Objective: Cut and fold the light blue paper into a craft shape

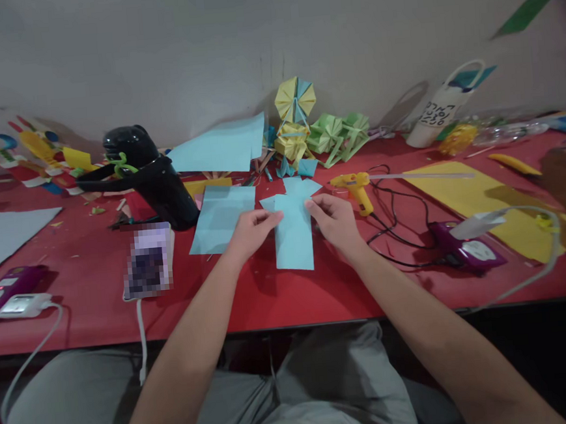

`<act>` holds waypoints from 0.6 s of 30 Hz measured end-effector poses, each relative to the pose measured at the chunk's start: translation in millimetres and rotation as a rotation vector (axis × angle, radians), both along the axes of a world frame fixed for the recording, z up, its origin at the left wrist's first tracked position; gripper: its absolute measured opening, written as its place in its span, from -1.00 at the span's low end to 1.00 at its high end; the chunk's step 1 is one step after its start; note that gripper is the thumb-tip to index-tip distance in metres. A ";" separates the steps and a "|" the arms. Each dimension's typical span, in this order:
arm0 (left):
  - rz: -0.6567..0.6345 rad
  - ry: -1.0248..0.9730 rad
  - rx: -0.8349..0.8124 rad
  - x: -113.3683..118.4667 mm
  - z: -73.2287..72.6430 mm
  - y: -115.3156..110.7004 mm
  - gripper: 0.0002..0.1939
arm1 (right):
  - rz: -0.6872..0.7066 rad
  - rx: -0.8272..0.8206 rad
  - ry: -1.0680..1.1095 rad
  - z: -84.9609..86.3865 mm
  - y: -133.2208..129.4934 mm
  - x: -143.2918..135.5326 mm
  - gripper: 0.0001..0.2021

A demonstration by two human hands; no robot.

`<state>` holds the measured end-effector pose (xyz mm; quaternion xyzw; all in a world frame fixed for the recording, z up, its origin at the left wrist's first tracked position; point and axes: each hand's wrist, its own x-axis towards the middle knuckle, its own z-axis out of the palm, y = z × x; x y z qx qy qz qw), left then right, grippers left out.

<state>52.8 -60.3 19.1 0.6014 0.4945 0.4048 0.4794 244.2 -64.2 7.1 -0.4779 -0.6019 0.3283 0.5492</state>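
Note:
A narrow strip of light blue paper [294, 240] is held up between both hands above the red table. My left hand [258, 230] pinches its left edge near the top, thumb pointing inward. The opposite edge is pinched by my right hand [331, 213]. Just behind the strip lie small blue paper pieces [301, 186], partly covered by it. A larger blue sheet [224, 213] rests left of the strip, beyond my left hand. To the right of my right hand lies a yellow glue gun [355, 186] with a clear glue stick in its back.
A black bottle [160, 182] and a phone [148, 262] with a white cable stand left. Folded paper models [296, 116] are against the wall. Black cord runs to a purple power strip [469, 249] near yellow sheets [458, 192]. A white bottle [435, 118] leans at the back right.

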 end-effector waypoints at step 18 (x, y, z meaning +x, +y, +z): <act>-0.066 0.058 0.005 -2.1 0.1 -1.4 -0.58 | -0.052 0.036 0.020 0.2 2.2 1.8 -0.70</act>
